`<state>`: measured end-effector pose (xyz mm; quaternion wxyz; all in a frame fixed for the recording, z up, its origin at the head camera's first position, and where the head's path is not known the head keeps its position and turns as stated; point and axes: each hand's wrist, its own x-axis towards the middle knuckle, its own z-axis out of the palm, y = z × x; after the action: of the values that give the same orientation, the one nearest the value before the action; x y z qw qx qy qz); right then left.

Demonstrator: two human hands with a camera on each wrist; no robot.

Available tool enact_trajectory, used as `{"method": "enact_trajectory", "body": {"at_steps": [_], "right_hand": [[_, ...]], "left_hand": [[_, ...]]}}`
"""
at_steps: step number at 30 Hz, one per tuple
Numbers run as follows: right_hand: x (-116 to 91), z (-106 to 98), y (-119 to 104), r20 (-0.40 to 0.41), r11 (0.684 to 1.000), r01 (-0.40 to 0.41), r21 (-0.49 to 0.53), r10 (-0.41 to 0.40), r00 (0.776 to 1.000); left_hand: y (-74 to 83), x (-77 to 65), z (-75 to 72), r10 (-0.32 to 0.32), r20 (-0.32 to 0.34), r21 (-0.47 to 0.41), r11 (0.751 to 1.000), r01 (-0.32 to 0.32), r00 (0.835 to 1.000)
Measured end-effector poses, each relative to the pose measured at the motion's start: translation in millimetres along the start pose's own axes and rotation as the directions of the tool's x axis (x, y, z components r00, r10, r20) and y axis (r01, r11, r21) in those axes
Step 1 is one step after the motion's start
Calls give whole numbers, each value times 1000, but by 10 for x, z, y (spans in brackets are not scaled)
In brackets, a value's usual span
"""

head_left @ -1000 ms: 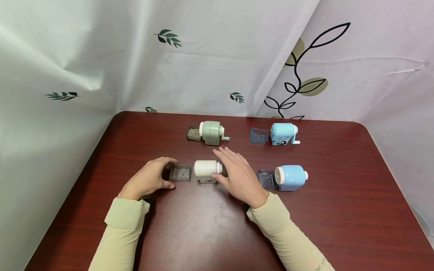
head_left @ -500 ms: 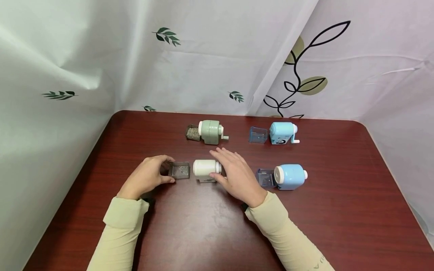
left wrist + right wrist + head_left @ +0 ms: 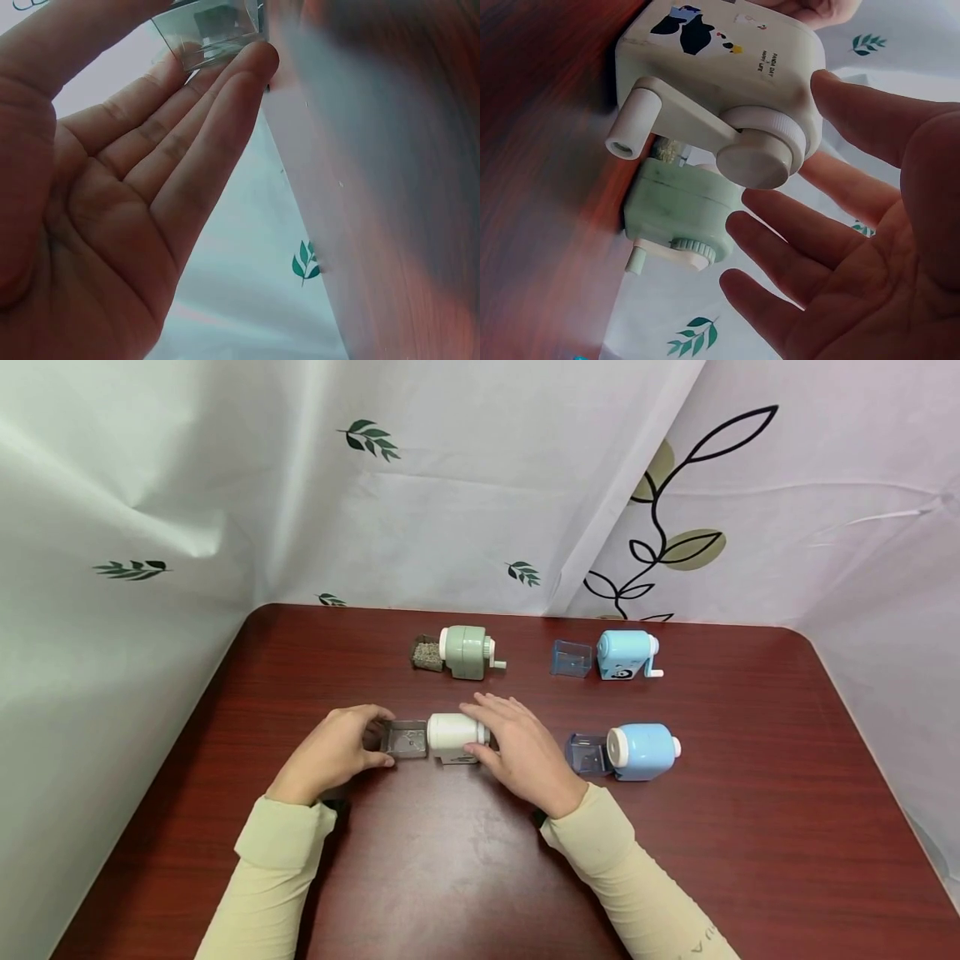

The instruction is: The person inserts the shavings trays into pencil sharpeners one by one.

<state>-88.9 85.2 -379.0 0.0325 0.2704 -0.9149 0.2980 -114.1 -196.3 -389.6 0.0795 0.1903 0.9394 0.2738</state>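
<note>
Moved grey tray (image 3: 407,740) nearer to cream sharpener (image 3: 450,732), pinching it with fingers of left hand (image 3: 330,750); holding sharpener lightly between fingers of right hand (image 3: 527,752). Might jam if pushed crooked.

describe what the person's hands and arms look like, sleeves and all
The left hand and right hand are bare, with no rings in sight. The left sleeve and right sleeve are long and pale yellow, each with a wide cuff. Small dark lettering, too unclear to read, marks the right sleeve. Something dark peeks out by each cuff.
</note>
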Motion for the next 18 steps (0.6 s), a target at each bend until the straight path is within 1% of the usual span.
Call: {"method": "enact_trajectory", "body": {"at_steps": [9, 12, 18], "right_hand": [[4, 23, 22, -8, 1000, 20, -2, -20, 1000], [2, 25, 34, -22, 999, 30, 16, -29, 999], [-3, 34, 46, -27, 998, 10, 63, -8, 1000]], "left_hand": [[82, 25, 52, 15, 8, 12, 1000, -15, 1000], [105, 32, 67, 14, 12, 11, 1000, -14, 1000], [121, 39, 90, 12, 13, 11, 1000, -12, 1000]]}}
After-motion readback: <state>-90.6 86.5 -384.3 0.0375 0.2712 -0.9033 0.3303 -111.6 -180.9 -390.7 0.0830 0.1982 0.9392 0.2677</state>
